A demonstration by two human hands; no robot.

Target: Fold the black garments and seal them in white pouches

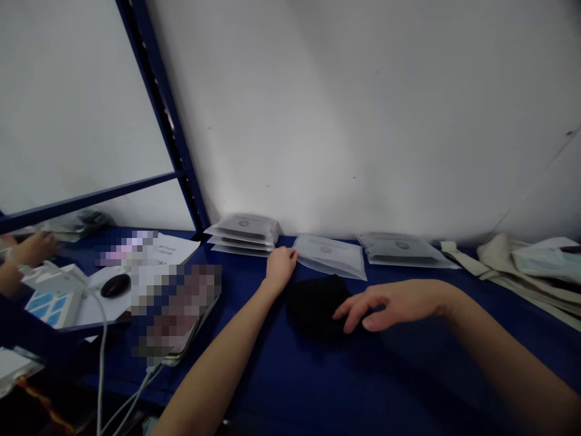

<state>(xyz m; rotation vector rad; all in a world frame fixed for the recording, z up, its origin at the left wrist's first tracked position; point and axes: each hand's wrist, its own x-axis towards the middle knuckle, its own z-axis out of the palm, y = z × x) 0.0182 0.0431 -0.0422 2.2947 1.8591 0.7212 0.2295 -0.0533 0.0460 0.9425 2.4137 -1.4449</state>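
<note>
My left hand (280, 266) reaches across the blue shelf (263, 369) with its fingers closed at the left corner of a frosted plastic bag (329, 251) bearing a round printed mark. This bag lies tilted near the wall. A dark, folded black cloth item (318, 306) rests on the shelf just in front of it; its exact kind is hard to make out. Over the right side of that cloth is my right hand (394, 304), fingers loosely bent and apart, holding nothing. Whether the fingertips touch the cloth, I cannot tell.
Stacked frosted bags (242, 229) stand to the left, another filled bag (403, 251) to the right. Beige straps and fabric (499, 266) lie far right. At left are a phone (186, 315) with a cable, a black mouse (115, 286), papers (175, 248) and another person's hand (39, 248).
</note>
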